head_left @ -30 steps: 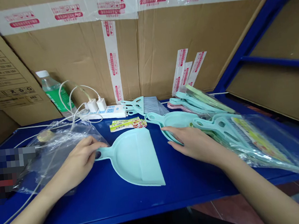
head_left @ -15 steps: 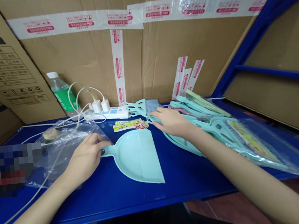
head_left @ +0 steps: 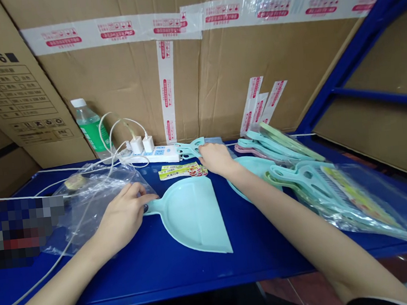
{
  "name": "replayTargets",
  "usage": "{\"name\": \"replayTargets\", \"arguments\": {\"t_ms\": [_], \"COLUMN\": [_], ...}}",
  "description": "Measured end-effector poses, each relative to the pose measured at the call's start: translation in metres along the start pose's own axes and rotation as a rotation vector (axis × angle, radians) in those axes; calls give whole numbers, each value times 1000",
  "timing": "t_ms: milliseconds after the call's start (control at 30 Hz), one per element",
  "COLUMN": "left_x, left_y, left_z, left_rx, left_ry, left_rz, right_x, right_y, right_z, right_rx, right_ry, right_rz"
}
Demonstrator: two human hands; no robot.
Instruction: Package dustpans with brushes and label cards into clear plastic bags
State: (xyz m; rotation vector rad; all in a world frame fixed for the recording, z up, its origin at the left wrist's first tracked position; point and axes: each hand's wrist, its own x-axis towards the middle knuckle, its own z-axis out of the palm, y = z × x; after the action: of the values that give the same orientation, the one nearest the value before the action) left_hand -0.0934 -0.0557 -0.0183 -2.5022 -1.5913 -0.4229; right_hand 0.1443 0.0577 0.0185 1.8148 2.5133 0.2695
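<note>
My left hand point(head_left: 128, 215) is closed round the handle of a mint-green dustpan point(head_left: 191, 216), which lies flat with its wide edge to the right. Further back, my right hand point(head_left: 216, 158) has its fingers closed at a small mint-green hand brush point(head_left: 190, 149) beside the power strip. The hand hides part of the brush and its grey bristles. Between the two hands lie yellow-green printed label cards point(head_left: 182, 171). Under my right wrist is a second mint-green dustpan point(head_left: 250, 167), partly covered by the arm.
Bagged brush and dustpan sets point(head_left: 337, 197) and stacked handles in mint, pink and green fill the right side. Crumpled clear plastic point(head_left: 93, 206) lies at left. A power strip point(head_left: 164, 154) with white cables and a bottle point(head_left: 93, 129) stand against the cardboard point(head_left: 117, 84).
My right hand has shifted from the second dustpan's handle to the brush, covering more of its bristles. My left hand stays on the dustpan handle. The view has shifted slightly.
</note>
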Motion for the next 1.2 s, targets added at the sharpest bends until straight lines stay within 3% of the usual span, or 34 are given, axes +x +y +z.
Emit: {"name": "replayTargets", "arguments": {"t_ms": [300, 567, 867, 1200], "left_x": [0, 0, 0, 3], "left_y": [-1, 1, 2, 6], "left_z": [1, 2, 4, -1], "left_rx": [32, -38, -125, -132], "left_ry": [14, 33, 65, 126], "left_rz": [29, 53, 73, -97], "right_x": [0, -6, -25, -50], "right_y": [1, -11, -30, -39], "right_z": [1, 0, -8, -14], "right_rx": [3, 6, 39, 55], "right_ry": [28, 151, 122, 26], "right_rz": [-45, -237, -441, -545]}}
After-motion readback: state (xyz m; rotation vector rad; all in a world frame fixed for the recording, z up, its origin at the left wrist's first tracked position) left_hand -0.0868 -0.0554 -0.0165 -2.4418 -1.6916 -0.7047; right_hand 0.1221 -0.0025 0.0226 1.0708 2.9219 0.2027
